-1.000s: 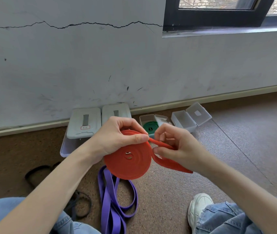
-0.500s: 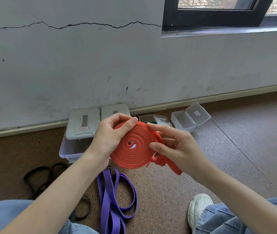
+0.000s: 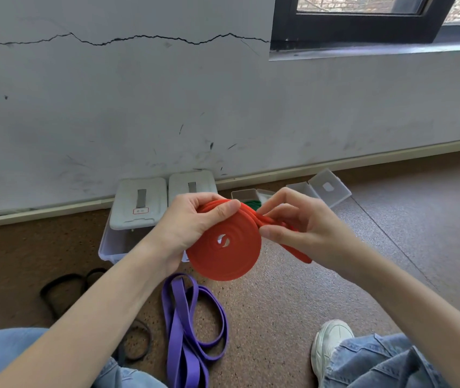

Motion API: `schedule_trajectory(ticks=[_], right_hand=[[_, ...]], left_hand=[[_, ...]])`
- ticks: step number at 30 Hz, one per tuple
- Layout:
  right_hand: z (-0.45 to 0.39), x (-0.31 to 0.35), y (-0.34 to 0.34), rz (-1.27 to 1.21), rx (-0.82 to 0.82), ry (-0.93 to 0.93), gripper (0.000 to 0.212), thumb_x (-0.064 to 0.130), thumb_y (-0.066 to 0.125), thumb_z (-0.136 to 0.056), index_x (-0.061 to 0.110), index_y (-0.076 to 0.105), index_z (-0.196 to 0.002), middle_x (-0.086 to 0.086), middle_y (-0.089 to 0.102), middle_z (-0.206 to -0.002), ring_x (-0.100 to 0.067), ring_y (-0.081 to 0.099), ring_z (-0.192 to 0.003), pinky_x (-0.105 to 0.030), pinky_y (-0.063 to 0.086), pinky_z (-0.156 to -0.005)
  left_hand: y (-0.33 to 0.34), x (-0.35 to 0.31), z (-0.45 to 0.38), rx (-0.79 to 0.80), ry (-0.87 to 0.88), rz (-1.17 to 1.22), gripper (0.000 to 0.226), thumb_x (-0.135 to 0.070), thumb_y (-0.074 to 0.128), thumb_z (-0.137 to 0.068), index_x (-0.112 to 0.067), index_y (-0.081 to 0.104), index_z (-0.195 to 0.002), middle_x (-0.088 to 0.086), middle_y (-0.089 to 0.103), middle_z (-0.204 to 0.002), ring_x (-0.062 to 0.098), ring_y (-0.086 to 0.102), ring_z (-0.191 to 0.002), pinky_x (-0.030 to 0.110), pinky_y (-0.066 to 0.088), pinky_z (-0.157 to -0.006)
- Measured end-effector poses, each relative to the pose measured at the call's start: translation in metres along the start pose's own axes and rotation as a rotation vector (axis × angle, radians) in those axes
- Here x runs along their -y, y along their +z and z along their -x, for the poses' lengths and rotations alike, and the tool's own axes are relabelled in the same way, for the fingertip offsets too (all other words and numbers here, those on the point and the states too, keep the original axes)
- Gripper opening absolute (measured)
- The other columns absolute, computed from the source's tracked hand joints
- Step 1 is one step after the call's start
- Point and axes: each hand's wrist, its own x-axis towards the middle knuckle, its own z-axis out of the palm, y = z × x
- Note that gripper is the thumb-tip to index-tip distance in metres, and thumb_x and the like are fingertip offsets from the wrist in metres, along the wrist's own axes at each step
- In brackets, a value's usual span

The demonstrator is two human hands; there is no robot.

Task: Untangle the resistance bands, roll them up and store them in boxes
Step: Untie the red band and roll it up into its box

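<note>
Undone: black band, purple band loose on floor | left hand grips nearly rolled red band in mid-air | right hand pinches its tail | done: green band boxed | empty open box waits.

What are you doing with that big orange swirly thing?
A person sitting on the floor is rolling an orange resistance band into a flat coil. The left hand grips the coil at its top edge, and the right hand pinches the loose tail beside it. A green band already lies in a small open box by the wall. A purple band and a black band lie loose on the floor, not yet rolled.
</note>
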Motion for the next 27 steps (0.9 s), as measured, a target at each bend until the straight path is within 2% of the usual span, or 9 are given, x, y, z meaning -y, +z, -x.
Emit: schedule_trajectory(ticks=[3,5,8,11,15,17,20,23,27], right_hand=[[0.003,-0.006,0.005,0.067,-0.027,-0.021,0.014,0.005,0.069,-0.081,0.014,0.059,-0.084,-0.006,0.071,-0.084,-0.017,0.067,-0.075,-0.027,0.056,-0.072],[0.004,-0.008,0.007,0.066,-0.026,-0.022,0.014,0.003,0.067,-0.082,0.015,0.06,-0.084,-0.009,0.071,-0.086,-0.022,0.068,-0.077,-0.034,0.058,-0.073],[0.002,-0.008,0.007,0.015,-0.031,-0.002,0.016,0.003,0.068,-0.081,0.015,0.06,-0.086,-0.007,0.07,-0.086,-0.023,0.068,-0.073,-0.037,0.059,-0.07],[0.001,-0.008,0.001,-0.143,0.073,0.108,0.024,0.025,0.071,-0.078,0.016,0.06,-0.097,-0.001,0.069,-0.087,-0.015,0.067,-0.074,-0.025,0.055,-0.065],[0.0,-0.013,-0.013,-0.458,0.167,0.32,0.052,0.062,0.049,-0.079,0.022,0.062,-0.109,-0.007,0.069,-0.11,-0.021,0.065,-0.103,-0.035,0.048,-0.092],[0.0,-0.021,-0.014,-0.445,0.1,0.437,0.057,0.066,0.041,-0.083,0.02,0.064,-0.11,-0.008,0.068,-0.113,-0.021,0.065,-0.102,-0.037,0.047,-0.091],[0.002,-0.028,-0.008,-0.552,0.175,0.583,0.062,0.064,0.043,-0.084,0.016,0.062,-0.117,-0.019,0.066,-0.112,-0.029,0.067,-0.093,-0.038,0.054,-0.083],[0.002,-0.022,-0.003,-0.756,0.238,0.505,0.049,0.048,0.058,-0.084,0.011,0.062,-0.116,-0.02,0.067,-0.105,-0.025,0.068,-0.086,-0.028,0.056,-0.072],[-0.002,-0.019,-0.004,-0.796,-0.008,0.319,0.016,0.014,0.072,-0.071,0.012,0.069,-0.086,-0.012,0.068,-0.088,-0.016,0.066,-0.075,-0.021,0.054,-0.066]], left_hand=[[0.0,0.001,0.002,0.078,0.011,-0.104,0.025,-0.042,0.069,-0.064,-0.025,0.073,-0.081,-0.006,0.073,-0.075,0.002,0.067,-0.067,0.012,0.049,-0.057],[0.0,0.0,0.005,0.192,0.047,-0.2,0.028,-0.038,0.071,-0.067,-0.032,0.072,-0.094,-0.008,0.074,-0.086,0.002,0.068,-0.079,0.011,0.05,-0.066],[0.001,0.001,0.004,0.18,0.089,-0.198,0.019,-0.025,0.074,-0.073,-0.029,0.074,-0.092,-0.006,0.074,-0.088,0.005,0.069,-0.083,0.013,0.051,-0.07],[-0.004,-0.003,0.003,0.165,0.088,-0.12,0.02,-0.029,0.074,-0.068,-0.027,0.075,-0.088,-0.004,0.075,-0.084,0.005,0.069,-0.077,0.014,0.05,-0.065],[-0.018,-0.01,0.004,0.22,0.116,-0.058,0.018,-0.027,0.076,-0.068,-0.029,0.076,-0.085,-0.004,0.074,-0.082,0.004,0.067,-0.073,0.013,0.05,-0.063],[-0.018,-0.01,0.003,0.203,0.133,-0.046,0.016,-0.025,0.073,-0.07,-0.03,0.076,-0.084,-0.004,0.074,-0.081,0.004,0.067,-0.072,0.014,0.05,-0.063],[-0.014,-0.008,0.003,0.162,0.175,-0.092,0.016,-0.025,0.077,-0.069,-0.03,0.075,-0.084,-0.005,0.075,-0.081,0.004,0.067,-0.073,0.013,0.05,-0.064],[-0.012,-0.007,0.002,0.096,0.208,-0.111,0.017,-0.028,0.072,-0.066,-0.032,0.075,-0.082,-0.009,0.074,-0.079,0.0,0.066,-0.071,0.011,0.049,-0.063],[-0.011,-0.007,0.002,0.061,0.223,-0.111,0.018,-0.03,0.072,-0.065,-0.034,0.075,-0.082,-0.01,0.074,-0.077,-0.001,0.065,-0.069,0.01,0.048,-0.062]])
